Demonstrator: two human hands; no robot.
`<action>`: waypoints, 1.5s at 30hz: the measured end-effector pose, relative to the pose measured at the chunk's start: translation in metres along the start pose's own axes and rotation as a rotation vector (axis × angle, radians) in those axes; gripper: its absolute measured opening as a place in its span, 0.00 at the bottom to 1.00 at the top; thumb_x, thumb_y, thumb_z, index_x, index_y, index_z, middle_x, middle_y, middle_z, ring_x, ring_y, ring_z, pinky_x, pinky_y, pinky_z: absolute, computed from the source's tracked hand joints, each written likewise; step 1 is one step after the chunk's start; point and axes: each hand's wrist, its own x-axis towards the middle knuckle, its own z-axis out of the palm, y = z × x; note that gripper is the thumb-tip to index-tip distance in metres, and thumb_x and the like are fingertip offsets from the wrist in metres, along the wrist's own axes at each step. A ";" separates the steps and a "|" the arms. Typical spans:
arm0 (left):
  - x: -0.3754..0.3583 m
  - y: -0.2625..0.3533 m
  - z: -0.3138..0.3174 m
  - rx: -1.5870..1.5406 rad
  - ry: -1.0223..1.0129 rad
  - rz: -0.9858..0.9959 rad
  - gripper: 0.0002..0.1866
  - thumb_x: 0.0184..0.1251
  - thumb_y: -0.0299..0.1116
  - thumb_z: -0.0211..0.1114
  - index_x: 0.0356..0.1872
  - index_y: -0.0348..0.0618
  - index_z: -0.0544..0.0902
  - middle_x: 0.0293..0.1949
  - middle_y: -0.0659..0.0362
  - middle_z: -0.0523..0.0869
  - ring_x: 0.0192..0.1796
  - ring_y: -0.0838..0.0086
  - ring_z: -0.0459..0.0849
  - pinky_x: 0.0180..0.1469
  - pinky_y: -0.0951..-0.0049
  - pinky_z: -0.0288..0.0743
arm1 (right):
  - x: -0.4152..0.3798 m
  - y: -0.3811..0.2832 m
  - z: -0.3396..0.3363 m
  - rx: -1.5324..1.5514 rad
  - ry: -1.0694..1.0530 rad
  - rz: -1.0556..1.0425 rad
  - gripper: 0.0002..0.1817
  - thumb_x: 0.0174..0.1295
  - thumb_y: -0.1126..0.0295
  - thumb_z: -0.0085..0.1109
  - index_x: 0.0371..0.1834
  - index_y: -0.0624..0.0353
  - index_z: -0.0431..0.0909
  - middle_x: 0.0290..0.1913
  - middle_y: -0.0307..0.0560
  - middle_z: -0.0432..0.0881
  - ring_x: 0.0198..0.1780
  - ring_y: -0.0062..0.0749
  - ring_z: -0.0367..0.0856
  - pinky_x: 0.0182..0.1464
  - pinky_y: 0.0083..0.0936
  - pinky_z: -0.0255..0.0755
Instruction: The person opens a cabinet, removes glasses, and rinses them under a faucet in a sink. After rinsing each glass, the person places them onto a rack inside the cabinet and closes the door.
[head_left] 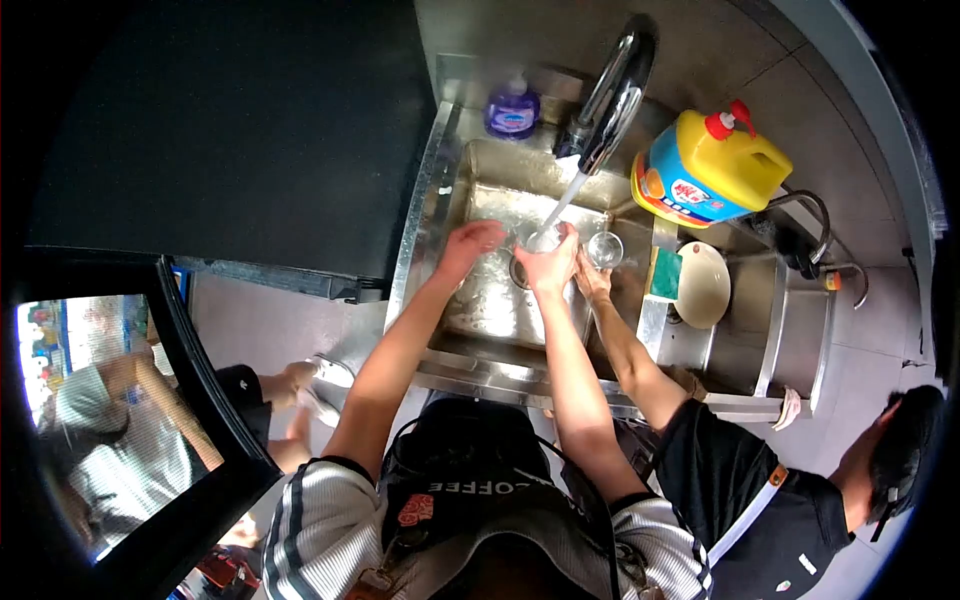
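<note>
Under the water stream from the faucet [612,95], my right hand [549,268] is closed around a clear glass [546,239], partly hidden by my fingers and the splashing water. To its left, my left hand [472,246] is over the sink basin [480,320], fingers stretched out and slightly blurred, touching nothing that I can see. Just right of my right hand, a co-worker's hand [594,279] holds another clear glass [605,249] over the same basin.
A purple soap bottle [512,110] stands behind the basin. A large yellow detergent jug [710,170] is at the back right. Beside it are a green sponge [665,274] and a white bowl [704,286]. The co-worker in black [770,500] stands close on my right.
</note>
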 end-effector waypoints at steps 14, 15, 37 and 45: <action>0.051 -0.013 0.035 0.296 -0.052 0.343 0.29 0.54 0.39 0.65 0.58 0.44 0.69 0.44 0.55 0.80 0.44 0.74 0.79 0.45 0.70 0.73 | 0.019 0.003 -0.002 0.000 0.094 -0.486 0.45 0.30 0.66 0.73 0.57 0.65 0.60 0.53 0.60 0.70 0.56 0.52 0.67 0.60 0.39 0.60; 0.063 -0.009 0.048 0.574 -0.027 0.389 0.26 0.50 0.39 0.66 0.51 0.44 0.73 0.40 0.55 0.82 0.42 0.72 0.80 0.43 0.70 0.74 | 0.017 0.001 -0.004 -0.002 0.066 -0.461 0.46 0.30 0.66 0.73 0.57 0.64 0.60 0.52 0.59 0.70 0.56 0.52 0.67 0.60 0.39 0.60; -0.012 -0.041 0.063 -0.324 -0.397 -0.361 0.12 0.55 0.29 0.57 0.42 0.43 0.80 0.33 0.61 0.83 0.35 0.75 0.82 0.37 0.75 0.76 | 0.001 0.035 -0.064 0.214 -0.749 -0.388 0.55 0.28 0.68 0.79 0.64 0.60 0.54 0.54 0.52 0.70 0.58 0.37 0.68 0.59 0.30 0.63; -0.020 -0.039 0.159 0.733 -0.304 -0.021 0.18 0.52 0.45 0.62 0.39 0.43 0.79 0.28 0.56 0.82 0.33 0.74 0.82 0.31 0.73 0.76 | 0.012 0.085 -0.151 0.642 -0.845 -0.279 0.48 0.27 0.80 0.75 0.57 0.60 0.57 0.54 0.47 0.67 0.58 0.36 0.67 0.62 0.35 0.60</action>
